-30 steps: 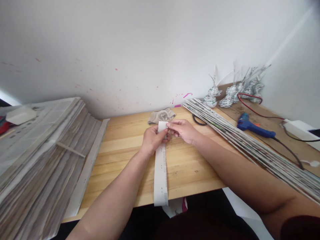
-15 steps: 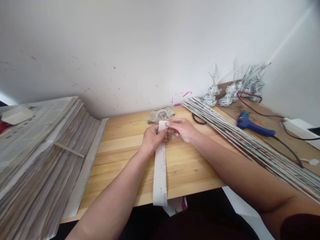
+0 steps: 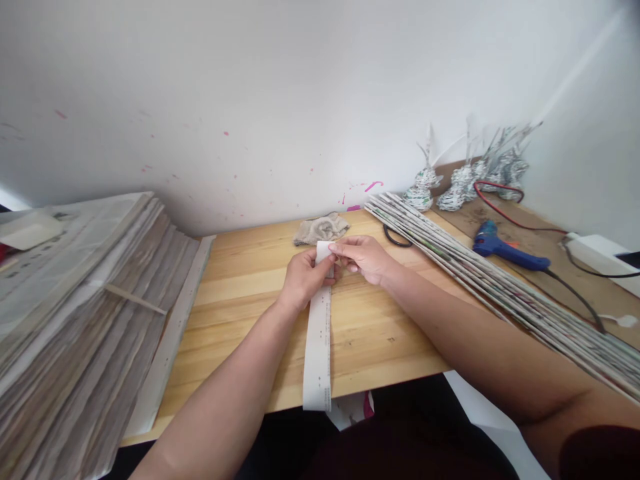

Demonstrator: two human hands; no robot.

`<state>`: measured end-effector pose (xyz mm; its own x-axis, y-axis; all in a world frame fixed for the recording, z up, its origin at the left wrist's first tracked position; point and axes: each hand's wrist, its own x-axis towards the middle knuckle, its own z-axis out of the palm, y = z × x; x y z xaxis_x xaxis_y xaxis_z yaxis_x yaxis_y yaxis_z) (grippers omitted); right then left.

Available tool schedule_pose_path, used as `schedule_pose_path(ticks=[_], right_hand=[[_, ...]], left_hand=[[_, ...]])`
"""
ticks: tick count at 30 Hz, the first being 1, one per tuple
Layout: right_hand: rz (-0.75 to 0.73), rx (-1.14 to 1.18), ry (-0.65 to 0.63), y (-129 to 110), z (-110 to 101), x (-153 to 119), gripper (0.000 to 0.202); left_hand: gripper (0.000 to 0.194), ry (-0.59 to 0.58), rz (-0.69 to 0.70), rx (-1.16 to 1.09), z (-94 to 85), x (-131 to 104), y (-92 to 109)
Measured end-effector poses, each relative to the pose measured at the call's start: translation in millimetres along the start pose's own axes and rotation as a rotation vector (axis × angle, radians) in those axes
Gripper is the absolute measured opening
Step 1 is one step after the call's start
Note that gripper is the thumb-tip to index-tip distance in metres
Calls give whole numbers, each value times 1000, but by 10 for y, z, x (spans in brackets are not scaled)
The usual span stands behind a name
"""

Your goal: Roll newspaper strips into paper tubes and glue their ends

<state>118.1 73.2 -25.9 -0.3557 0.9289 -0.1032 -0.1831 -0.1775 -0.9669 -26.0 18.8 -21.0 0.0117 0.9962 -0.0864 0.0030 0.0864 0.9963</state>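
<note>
A long strip of printed paper (image 3: 318, 347) runs across the wooden table and hangs slightly over its front edge. My left hand (image 3: 306, 275) is closed on the strip's far end, thumb on top and fingers underneath. From the right, my right hand (image 3: 364, 257) pinches the same end near its right corner with thumb and finger. The two hands' fingertips nearly meet there, and the fingers beneath the paper are partly hidden. Just behind the strip's end lies a crumpled beige cloth (image 3: 321, 229).
A tall stack of newspaper (image 3: 115, 320) fills the left side. On the right lie a bundle of rolled paper sticks (image 3: 490, 287), a blue glue gun (image 3: 510, 252) with its cord, and a white power strip (image 3: 600, 257). Woven paper figures (image 3: 423, 190) stand at the back right.
Both hands keep their hold on the strip's far end, almost unmoved. The strip's near end has shifted slightly left.
</note>
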Motion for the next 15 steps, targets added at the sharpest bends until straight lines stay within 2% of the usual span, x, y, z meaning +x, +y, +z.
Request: schedule_pose_path(ticks=[10, 15], right_hand=[[-4, 16, 54, 7, 20, -1, 39], [-18, 18, 62, -2, 58, -28, 41]], left_hand=[[30, -17, 21, -15, 10, 14, -26], [36, 17, 11, 11, 18, 18, -48]])
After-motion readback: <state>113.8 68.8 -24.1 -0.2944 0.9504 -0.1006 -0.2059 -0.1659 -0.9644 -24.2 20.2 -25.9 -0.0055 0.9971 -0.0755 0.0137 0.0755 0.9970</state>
